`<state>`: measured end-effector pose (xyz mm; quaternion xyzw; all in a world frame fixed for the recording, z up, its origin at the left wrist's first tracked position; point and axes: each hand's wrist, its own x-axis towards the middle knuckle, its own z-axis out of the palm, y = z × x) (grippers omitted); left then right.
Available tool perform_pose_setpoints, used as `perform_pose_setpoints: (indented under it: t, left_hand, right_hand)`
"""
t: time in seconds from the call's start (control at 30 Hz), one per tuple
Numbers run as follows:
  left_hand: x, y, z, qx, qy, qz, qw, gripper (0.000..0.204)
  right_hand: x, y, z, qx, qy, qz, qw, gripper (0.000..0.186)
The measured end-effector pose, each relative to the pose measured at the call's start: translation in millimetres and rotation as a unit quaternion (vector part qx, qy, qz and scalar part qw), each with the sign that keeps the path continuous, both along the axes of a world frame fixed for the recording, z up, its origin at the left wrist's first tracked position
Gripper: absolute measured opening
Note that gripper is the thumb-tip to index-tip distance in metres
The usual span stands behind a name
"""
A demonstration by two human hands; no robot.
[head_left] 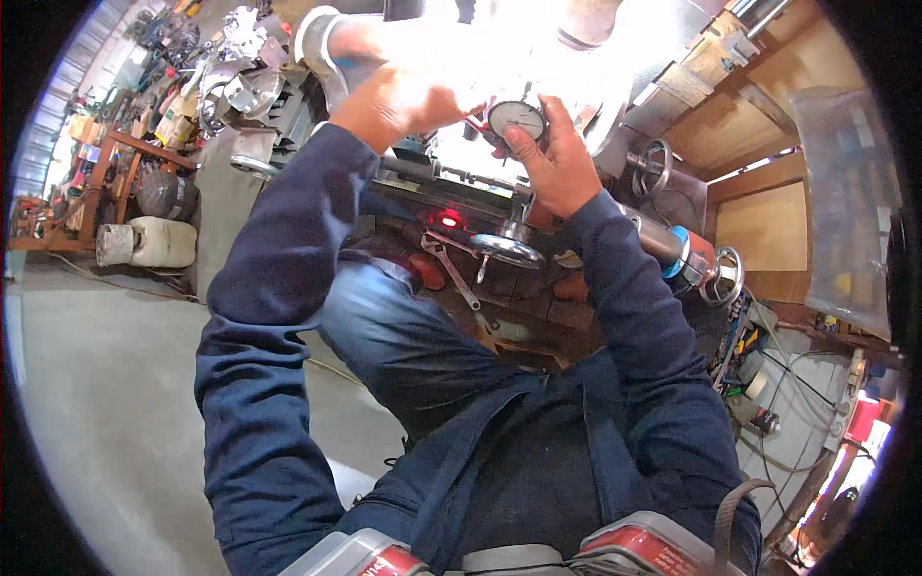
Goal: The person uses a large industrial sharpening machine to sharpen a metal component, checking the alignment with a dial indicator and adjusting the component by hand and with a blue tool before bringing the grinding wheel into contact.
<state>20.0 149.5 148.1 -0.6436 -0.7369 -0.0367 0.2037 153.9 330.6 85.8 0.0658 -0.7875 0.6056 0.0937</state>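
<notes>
My right hand (552, 163) grips a round dial gauge (516, 117) with a white face, thumb on its rim, held up against a lathe in bright glare. Just left of the gauge, my left hand (403, 96) reaches into the same spot; its fingers are lost in the glare, so I cannot tell what they touch. Both arms wear dark blue sleeves. Below the hands sit a chrome handwheel (507, 250) and an adjustable wrench (451, 269) lying on the machine bed.
A second handwheel (655, 168) and a red and blue capped cylinder (687, 257) sit at the right. Wooden panels (764, 226) and a plastic bag (850, 202) fill the right side. Cluttered shelves (144, 144) and a white canister (149, 240) stand at the left on grey concrete floor (106, 384).
</notes>
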Motion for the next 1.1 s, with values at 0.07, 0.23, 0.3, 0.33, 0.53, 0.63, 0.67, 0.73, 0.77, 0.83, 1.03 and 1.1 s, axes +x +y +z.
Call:
perform_pose_setpoints:
  t: [0.07, 0.23, 0.3, 0.33, 0.53, 0.63, 0.67, 0.73, 0.77, 0.83, 1.03, 1.1]
  left_hand:
    - [14.4, 10.0, 8.7, 0.027, -0.116, 0.085, 0.989, 0.021]
    - [27.4, 3.6, -3.9, 0.118, -0.011, 0.098, 0.988, 0.017]
    - [21.4, 11.3, 3.5, -0.016, -0.042, 0.168, 0.985, 0.016]
    - [18.9, 10.8, 4.0, -0.013, -0.006, 0.125, 0.992, 0.017]
    - [27.8, 4.3, -8.5, 0.18, 0.017, 0.045, 0.983, 0.022]
    - [15.5, 5.9, 2.2, -0.077, 0.019, 0.162, 0.984, 0.027]
    - [13.1, 5.6, 8.0, -0.168, -0.009, 0.212, 0.963, 0.027]
    - [9.9, 5.7, 2.4, -0.081, -0.048, 0.185, 0.978, 0.024]
    - [12.5, 9.2, -0.7, -0.006, -0.089, 0.173, 0.981, 0.024]
    - [23.5, 15.1, 2.3, 0.055, -0.008, 0.122, 0.991, 0.029]
    - [14.2, 12.1, 10.4, -0.172, -0.006, 0.221, 0.96, 0.023]
    - [11.1, 10.2, 9.1, -0.099, 0.047, 0.117, 0.987, 0.023]
  right_hand:
    - [2.9, 6.1, 1.2, 0.016, 0.004, -0.015, 1.0, 0.046]
    - [3.0, 2.1, 3.2, 0.004, -0.007, -0.015, 1.0, 0.046]
    - [2.5, 4.0, 1.8, 0.022, -0.005, -0.022, 1.0, 0.045]
    - [1.7, 4.0, 0.3, 0.028, 0.0, -0.02, 0.999, 0.045]
    - [3.1, 8.4, 1.5, 0.025, -0.009, -0.011, 1.0, 0.051]
    - [4.0, 3.8, -1.3, 0.038, -0.008, -0.038, 0.999, 0.049]
    - [4.9, 0.6, 0.1, 0.047, -0.004, -0.056, 0.997, 0.048]
    - [5.6, 1.5, 6.6, 0.038, -0.01, -0.045, 0.998, 0.05]
    - [7.1, 3.0, 8.5, 0.04, -0.016, -0.038, 0.998, 0.051]
    - [7.4, 5.3, 7.0, 0.046, -0.018, -0.034, 0.998, 0.053]
    - [6.9, 3.5, 9.9, 0.037, 0.006, -0.036, 0.999, 0.048]
    - [4.4, 2.7, 3.3, 0.049, 0.021, -0.045, 0.998, 0.047]
